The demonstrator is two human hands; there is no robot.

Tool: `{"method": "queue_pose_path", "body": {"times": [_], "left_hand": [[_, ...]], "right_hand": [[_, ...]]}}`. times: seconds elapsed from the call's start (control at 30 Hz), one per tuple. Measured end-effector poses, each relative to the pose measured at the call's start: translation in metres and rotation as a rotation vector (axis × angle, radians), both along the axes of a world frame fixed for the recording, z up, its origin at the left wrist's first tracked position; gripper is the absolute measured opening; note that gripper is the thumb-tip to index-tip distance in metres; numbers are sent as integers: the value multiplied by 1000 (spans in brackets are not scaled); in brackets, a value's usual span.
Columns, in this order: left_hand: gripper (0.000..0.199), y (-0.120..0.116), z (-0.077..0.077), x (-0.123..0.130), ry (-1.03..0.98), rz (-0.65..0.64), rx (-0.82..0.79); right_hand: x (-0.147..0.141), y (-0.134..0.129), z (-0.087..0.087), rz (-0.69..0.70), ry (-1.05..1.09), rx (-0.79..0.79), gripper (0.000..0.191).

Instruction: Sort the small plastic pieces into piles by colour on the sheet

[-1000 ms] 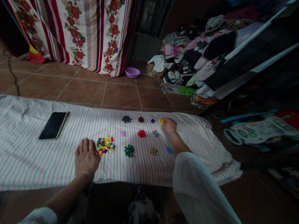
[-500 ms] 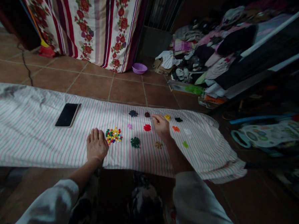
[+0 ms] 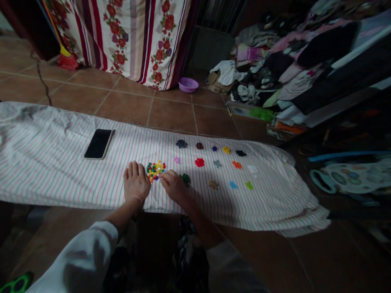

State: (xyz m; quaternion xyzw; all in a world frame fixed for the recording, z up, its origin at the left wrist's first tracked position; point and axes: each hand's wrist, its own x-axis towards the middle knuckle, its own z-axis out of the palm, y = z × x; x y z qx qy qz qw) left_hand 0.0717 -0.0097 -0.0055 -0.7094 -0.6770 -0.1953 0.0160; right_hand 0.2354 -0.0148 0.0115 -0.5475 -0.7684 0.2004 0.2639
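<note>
A mixed pile of small coloured pieces lies on the striped cloth. My left hand rests flat on the cloth at the pile's left edge, holding nothing. At the pile's lower right, my right hand has its thumb and fingertips pinched together; what they hold, if anything, is too small to make out. It partly covers a dark green pile. Single-colour piles spread to the right, among them red, grey, tan, yellow and light blue.
A phone lies on the cloth at the left. Beyond the cloth's far edge, a purple bowl stands on the tiled floor near a floral curtain. Clothes are heaped at the back right.
My right hand has moved left and nearer, from beside the dark red pile to the mixed pile, uncovering the purple, grey and light blue piles. The whole view has shifted slightly.
</note>
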Motion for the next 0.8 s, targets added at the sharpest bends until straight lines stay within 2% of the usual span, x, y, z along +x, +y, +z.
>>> {"method": "queue_pose_path", "body": {"times": [0.2,0.5,0.8], "left_hand": [[51,0,1,0,21,-5,-7],[50,1,-4,-1,39,2,22],[49,1,-4,0,28,20,38]], "right_hand": [[-14,-5,-2,5,-116,-24,27],[-26,-7,2,-80,-201,-2,19],[-18,-5,-13,-61,-14,121,28]]}}
